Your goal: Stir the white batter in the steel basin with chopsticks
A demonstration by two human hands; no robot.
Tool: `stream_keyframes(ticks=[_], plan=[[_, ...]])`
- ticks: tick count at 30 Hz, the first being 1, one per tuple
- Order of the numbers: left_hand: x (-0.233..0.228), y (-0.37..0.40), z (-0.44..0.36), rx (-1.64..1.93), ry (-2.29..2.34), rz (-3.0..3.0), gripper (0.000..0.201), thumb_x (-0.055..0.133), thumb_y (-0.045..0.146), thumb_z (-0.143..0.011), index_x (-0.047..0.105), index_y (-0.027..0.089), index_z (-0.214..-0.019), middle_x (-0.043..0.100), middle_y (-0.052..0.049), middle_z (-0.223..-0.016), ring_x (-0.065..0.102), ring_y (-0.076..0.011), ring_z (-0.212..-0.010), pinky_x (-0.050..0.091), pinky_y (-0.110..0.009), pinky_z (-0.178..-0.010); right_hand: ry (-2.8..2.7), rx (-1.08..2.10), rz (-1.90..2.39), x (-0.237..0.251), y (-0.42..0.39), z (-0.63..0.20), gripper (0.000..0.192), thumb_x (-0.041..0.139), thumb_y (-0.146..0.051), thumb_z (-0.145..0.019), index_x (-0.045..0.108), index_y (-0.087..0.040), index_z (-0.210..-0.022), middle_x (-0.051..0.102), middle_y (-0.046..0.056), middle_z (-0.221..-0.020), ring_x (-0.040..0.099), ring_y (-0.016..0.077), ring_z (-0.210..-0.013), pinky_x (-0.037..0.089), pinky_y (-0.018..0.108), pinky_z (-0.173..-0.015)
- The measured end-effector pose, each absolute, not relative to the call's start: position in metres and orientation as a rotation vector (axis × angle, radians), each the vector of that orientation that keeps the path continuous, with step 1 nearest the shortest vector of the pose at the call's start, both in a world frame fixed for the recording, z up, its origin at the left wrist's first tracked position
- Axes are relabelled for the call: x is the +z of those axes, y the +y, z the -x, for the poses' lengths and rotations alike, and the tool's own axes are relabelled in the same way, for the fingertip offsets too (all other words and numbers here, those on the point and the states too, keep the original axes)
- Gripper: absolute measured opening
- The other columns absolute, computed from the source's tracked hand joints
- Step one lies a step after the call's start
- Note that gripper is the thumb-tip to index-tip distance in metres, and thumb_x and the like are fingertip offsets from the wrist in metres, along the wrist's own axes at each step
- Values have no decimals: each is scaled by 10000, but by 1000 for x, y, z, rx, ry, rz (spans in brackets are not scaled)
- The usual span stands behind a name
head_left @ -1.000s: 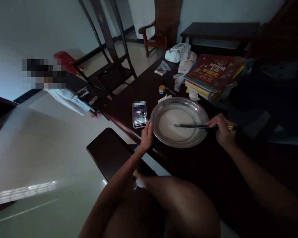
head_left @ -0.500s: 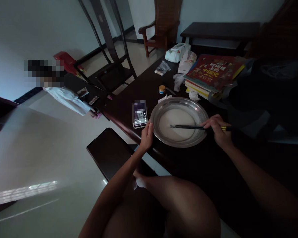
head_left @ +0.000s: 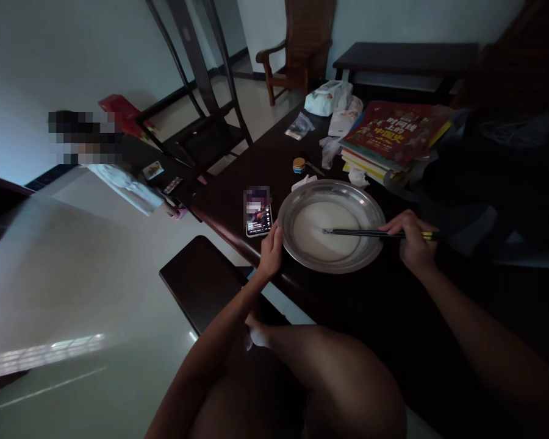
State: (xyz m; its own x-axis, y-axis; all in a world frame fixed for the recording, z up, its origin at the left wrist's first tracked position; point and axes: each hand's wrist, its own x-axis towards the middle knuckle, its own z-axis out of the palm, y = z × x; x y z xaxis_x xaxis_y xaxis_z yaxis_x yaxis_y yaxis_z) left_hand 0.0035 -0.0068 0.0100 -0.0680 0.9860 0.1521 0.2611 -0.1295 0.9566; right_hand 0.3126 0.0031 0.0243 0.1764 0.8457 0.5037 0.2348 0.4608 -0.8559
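The room is dim, and the dark wooden surface [head_left: 256, 158] runs away from me with a wide metal pan [head_left: 331, 225] as its centre. My left hand [head_left: 271, 251] is closed over the pan's near-left rim, steadying it. My right hand [head_left: 412, 239], at the pan's right edge, grips a pair of dark chopsticks [head_left: 361, 232] whose tips sit in the pale batter [head_left: 324, 235] filling the pan's bottom. Since a moment ago the tips have drawn back from the pan's left half toward its middle, so I judge the stirring is mid-stroke, with the batter looking smooth. A phone [head_left: 258, 213] lies just left of the pan, and a stack of books [head_left: 391, 137] lies beyond it.
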Motion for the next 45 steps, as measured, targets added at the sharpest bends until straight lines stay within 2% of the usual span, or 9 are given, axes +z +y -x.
stream_keyframes(ticks=[6,11,16,20,25,30,35,39,45], plan=[[10,-6,-4,1241,1388,-1468,725,380,727,-973,630,175,-1372,674,-112,-1405,598,-290,-1342,431,-437,-1182,-1482,580,1066,24,3,-312,420,549,-511,-973,704,-295,-647,749,18,-709,650,238,-783,494,458,-795],[10,-6,-3,1237,1387,-1482,727,372,725,-976,628,173,-1374,686,-112,-1384,615,-287,-1318,429,-440,-1182,-1422,565,1016,23,4,-313,480,517,-516,-986,658,-287,-588,711,17,-643,613,224,-687,480,457,-742],[9,-6,-3,1242,1403,-1468,734,381,721,-975,624,158,-1377,671,-123,-1408,588,-298,-1359,421,-445,-1193,-1484,571,1080,24,3,-312,430,544,-519,-972,700,-294,-640,750,15,-710,637,236,-776,488,459,-787],[10,-6,-3,1233,1412,-1448,724,386,719,-974,626,168,-1378,668,-114,-1418,579,-294,-1373,416,-440,-1201,-1401,575,1067,24,4,-313,501,516,-553,-974,654,-286,-572,712,16,-645,614,224,-691,483,461,-757],[9,-6,-3,1230,1400,-1457,724,379,706,-982,608,162,-1401,646,-120,-1447,574,-294,-1380,405,-439,-1209,-1485,587,1088,24,4,-312,433,546,-545,-961,700,-296,-642,749,12,-713,645,237,-776,501,466,-787],[11,-6,-3,1231,1401,-1467,703,386,703,-981,630,170,-1370,667,-114,-1417,576,-293,-1372,405,-438,-1207,-1420,579,1049,25,3,-312,479,517,-539,-975,661,-293,-590,717,18,-651,627,231,-703,490,461,-739],[13,-7,-3,1221,1394,-1466,697,374,698,-986,623,177,-1376,685,-109,-1389,606,-289,-1333,439,-431,-1173,-1498,573,1062,27,3,-313,418,535,-503,-979,708,-299,-658,756,10,-725,641,237,-775,481,458,-782],[14,-7,-3,1224,1399,-1476,703,361,696,-991,624,167,-1371,668,-119,-1413,596,-291,-1347,420,-434,-1188,-1430,572,1008,27,4,-313,462,515,-464,-996,672,-289,-599,726,4,-659,615,218,-694,464,444,-747],[16,-5,-3,1220,1401,-1485,738,345,726,-981,623,167,-1374,679,-114,-1396,613,-287,-1323,438,-419,-1173,-1486,571,1058,26,5,-314,407,543,-463,-985,711,-291,-656,756,9,-729,640,227,-779,474,439,-789]])
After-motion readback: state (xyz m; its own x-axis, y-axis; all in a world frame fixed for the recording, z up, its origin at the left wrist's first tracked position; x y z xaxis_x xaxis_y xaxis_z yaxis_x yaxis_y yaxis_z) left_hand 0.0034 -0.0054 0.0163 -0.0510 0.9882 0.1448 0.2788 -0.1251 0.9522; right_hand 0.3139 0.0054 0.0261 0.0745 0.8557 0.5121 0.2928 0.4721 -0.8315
